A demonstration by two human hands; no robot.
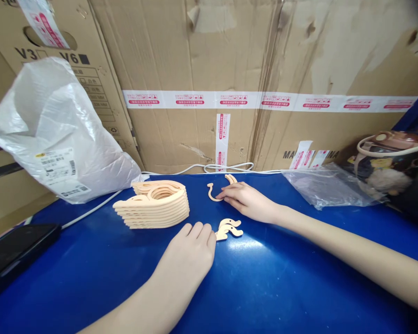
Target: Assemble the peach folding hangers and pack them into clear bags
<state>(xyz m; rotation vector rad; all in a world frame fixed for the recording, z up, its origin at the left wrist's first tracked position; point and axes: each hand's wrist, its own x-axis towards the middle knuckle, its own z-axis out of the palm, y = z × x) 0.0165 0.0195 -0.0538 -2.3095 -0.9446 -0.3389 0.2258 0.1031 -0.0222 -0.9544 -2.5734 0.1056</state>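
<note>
My left hand (194, 246) is closed, knuckles up, at the middle of the blue table. Cream curved plastic pieces (230, 229) with small dark holes stick out from its thumb side; the part within the hand is hidden. Farther back, my right hand (246, 199) pinches a cream plastic hook (211, 192) low over the table. Behind its fingers show the tips of more slim cream pieces (231, 178). Left of both hands lies a neat stack of cream plastic folding hangers (153, 208), several layers high.
A white plastic bag (55, 139) with a label stands at the left, a dark phone (17, 250) before it. White cable (195, 168) runs along the back by tall cardboard boxes (195, 51). Clear plastic bags (323, 185) and a brownish bag (390, 153) lie at the right.
</note>
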